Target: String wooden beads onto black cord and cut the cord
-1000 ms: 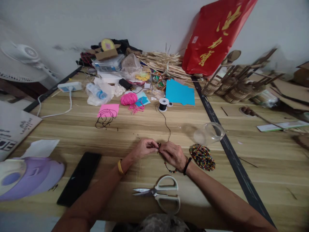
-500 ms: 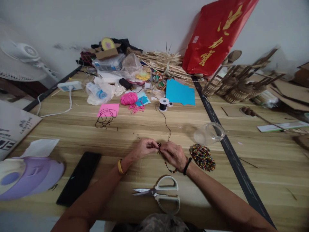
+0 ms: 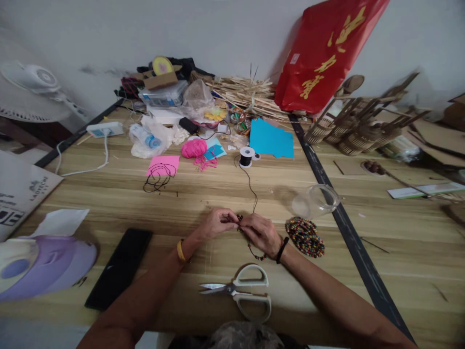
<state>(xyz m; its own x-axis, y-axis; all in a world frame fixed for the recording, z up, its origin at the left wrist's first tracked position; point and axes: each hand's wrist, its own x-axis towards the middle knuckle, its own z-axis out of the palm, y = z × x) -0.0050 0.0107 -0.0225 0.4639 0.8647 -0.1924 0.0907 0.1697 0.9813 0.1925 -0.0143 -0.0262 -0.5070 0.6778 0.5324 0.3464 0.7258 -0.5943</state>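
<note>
My left hand (image 3: 218, 223) pinches a beaded cord (image 3: 257, 256) at the middle of the table. Close against it, my right hand (image 3: 262, 233) has its fingers closed on the same cord, whose beaded loop hangs below the palm. The fingertips hide the exact spot being held. A thin black thread runs from my right hand up to a black spool (image 3: 246, 157). White-handled scissors (image 3: 236, 289) lie with blades slightly apart, nearer to me. To the right of my right hand sits a coiled pile of multicoloured beads (image 3: 305, 236).
A clear glass jar (image 3: 315, 201) lies behind the bead pile. At the left are a black phone (image 3: 119, 269) and a purple device (image 3: 51, 264). Pink yarn (image 3: 193, 148), blue paper (image 3: 271, 139), a pink sheet (image 3: 163, 165) and bamboo pieces (image 3: 247, 94) lie farther back.
The fingertips of my right hand have shifted very slightly left toward my left hand. Everything else stays in place.
</note>
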